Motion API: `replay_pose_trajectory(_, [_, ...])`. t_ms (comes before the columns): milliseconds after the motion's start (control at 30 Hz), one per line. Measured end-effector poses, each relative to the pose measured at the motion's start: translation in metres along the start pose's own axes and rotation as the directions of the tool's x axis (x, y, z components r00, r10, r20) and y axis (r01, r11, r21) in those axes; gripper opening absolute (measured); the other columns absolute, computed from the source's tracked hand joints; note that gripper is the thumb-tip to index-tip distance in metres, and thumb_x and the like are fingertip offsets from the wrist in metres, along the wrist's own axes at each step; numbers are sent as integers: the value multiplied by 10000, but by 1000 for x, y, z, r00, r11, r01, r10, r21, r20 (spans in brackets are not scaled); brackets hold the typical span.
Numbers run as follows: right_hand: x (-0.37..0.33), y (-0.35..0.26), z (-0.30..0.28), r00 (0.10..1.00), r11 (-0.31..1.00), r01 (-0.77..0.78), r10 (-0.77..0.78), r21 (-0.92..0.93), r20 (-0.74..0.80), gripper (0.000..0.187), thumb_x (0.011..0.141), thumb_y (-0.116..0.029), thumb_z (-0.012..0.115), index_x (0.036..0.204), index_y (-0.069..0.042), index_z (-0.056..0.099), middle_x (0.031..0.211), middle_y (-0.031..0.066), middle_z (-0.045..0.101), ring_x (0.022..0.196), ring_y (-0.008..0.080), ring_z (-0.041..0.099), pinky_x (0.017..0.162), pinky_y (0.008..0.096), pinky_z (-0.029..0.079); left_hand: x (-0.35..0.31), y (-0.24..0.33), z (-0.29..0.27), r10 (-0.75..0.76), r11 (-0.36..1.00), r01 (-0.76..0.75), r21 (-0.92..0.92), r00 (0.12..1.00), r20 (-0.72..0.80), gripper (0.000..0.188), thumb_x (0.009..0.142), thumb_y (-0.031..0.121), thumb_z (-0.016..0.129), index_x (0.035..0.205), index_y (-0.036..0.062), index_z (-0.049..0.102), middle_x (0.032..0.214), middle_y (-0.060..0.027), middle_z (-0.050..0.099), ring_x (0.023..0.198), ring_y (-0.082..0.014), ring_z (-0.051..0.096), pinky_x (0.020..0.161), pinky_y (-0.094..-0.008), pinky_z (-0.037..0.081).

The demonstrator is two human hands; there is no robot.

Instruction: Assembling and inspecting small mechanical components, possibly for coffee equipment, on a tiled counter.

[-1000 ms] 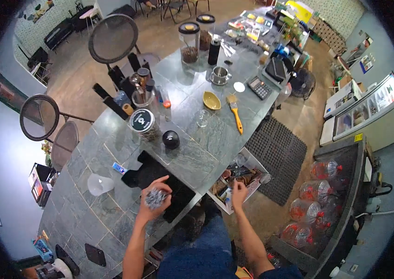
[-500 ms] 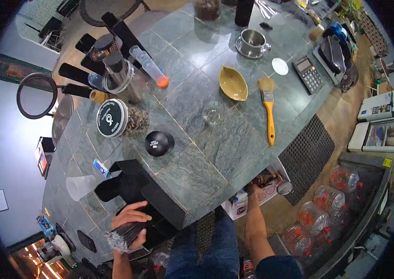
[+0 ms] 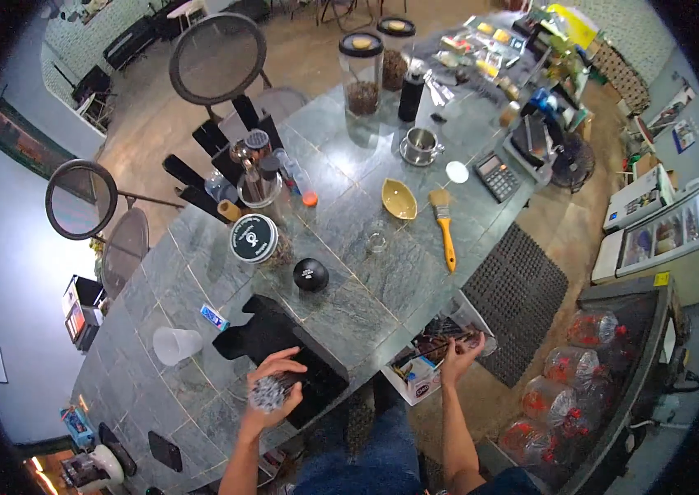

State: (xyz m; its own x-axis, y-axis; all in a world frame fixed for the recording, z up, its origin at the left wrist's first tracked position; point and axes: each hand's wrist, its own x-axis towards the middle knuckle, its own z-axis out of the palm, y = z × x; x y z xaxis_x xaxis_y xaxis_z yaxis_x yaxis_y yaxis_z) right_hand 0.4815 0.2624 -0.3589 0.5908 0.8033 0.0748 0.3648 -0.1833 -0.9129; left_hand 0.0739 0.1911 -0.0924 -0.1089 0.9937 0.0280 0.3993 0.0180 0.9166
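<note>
My left hand (image 3: 281,373) is closed around a dark bundle whose end is crinkled clear plastic wrap (image 3: 268,394). It is above a black open holder (image 3: 271,334) at the counter's near edge. At the right, my right hand (image 3: 458,363) pinches slim dark brown sticks (image 3: 466,337) over an open white box (image 3: 415,390) below the counter edge. The box holds more dark items and a small blue-and-white packet. What exactly the sticks are is too small to tell.
The grey stone counter bears a black round tamper-like knob (image 3: 310,275), a lidded jar (image 3: 255,239), a frosted cup (image 3: 176,346), a leaf-shaped dish (image 3: 400,199), a brush (image 3: 444,231), a metal cup (image 3: 421,147) and a calculator (image 3: 498,177). Large plastic bottles (image 3: 547,400) stand at the right.
My right hand has risen from inside the box, with brown sticks now showing in its fingers. My left hand has moved right and up with the bundle, its wrapped end now facing me. The view has shifted.
</note>
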Motion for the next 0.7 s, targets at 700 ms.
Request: replay_pose_trajectory(700, [-219, -352, -29, 846, 813, 402, -506, 421, 167, 653, 925, 90, 738, 1503, -20, 453, 1008, 112, 759, 852, 116, 699, 781, 246, 562, -28, -29, -23, 165, 978, -160, -136, 986, 27, 308, 852, 243, 858, 959, 1, 700, 819, -104, 737, 736, -137, 662, 705, -379, 549])
